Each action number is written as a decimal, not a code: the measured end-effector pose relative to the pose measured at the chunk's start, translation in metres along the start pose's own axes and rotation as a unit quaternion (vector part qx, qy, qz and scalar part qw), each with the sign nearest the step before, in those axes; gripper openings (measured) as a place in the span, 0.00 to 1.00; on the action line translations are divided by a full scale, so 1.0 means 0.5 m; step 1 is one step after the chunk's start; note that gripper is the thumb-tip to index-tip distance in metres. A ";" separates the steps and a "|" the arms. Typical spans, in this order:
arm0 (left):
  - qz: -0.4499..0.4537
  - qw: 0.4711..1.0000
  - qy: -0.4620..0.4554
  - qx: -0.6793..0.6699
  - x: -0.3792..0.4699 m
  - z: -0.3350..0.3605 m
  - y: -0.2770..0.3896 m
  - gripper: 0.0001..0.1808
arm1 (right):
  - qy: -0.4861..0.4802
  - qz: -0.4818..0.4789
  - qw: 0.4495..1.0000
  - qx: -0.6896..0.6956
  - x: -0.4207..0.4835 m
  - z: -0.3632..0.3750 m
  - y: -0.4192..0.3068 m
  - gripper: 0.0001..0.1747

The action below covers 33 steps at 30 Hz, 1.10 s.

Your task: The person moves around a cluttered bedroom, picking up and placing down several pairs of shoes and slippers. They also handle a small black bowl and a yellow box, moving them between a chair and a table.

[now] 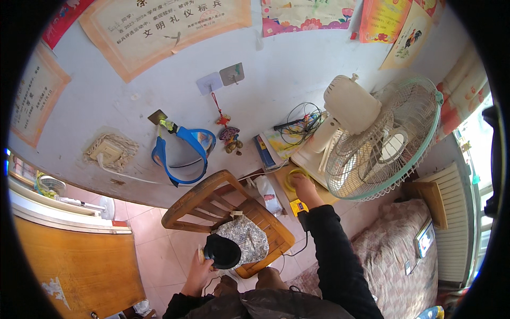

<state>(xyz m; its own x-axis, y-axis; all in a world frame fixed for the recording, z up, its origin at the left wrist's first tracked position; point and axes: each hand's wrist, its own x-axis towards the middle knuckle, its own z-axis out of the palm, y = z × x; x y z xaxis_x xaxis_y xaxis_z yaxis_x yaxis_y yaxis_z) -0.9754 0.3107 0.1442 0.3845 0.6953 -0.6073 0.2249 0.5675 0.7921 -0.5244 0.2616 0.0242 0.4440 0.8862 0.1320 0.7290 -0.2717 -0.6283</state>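
My left hand, low in the view, is closed around a black rounded object with a pale yellowish part at its side; its exact kind is unclear. It is above the edge of a patterned cloth cushion on a wooden slatted chair. Reaching forward, my right hand has its fingers at a yellow ring-shaped object on a small wooden surface. Whether they grip it is hard to see. By that wrist is a yellow-and-black device, near a black cable.
An electric fan with a wire guard stands close beyond my right hand. Books and coiled black cables lie beside it. A white cord runs from a wall socket. A bed is at right, a wooden door at left.
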 end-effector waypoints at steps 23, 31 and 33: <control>-0.018 0.999 0.022 0.020 0.010 -0.027 -0.012 0.26 | -0.167 0.128 0.940 -0.267 0.095 0.041 0.012 0.09; -0.011 1.000 0.015 0.004 0.008 -0.026 -0.014 0.24 | -0.090 0.096 0.971 -0.199 0.078 -0.012 -0.021 0.06; -0.007 1.000 0.014 -0.003 0.006 -0.027 -0.010 0.23 | 0.041 0.059 0.996 -0.060 0.027 -0.051 -0.041 0.04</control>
<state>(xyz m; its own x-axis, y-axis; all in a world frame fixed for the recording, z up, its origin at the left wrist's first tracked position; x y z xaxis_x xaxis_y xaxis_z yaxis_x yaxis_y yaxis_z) -0.9876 0.3160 0.1375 0.3566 0.6992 -0.6196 0.2246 0.5796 0.7834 -0.5201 0.2694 0.0586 0.5674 0.8135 0.1281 0.7243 -0.4190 -0.5475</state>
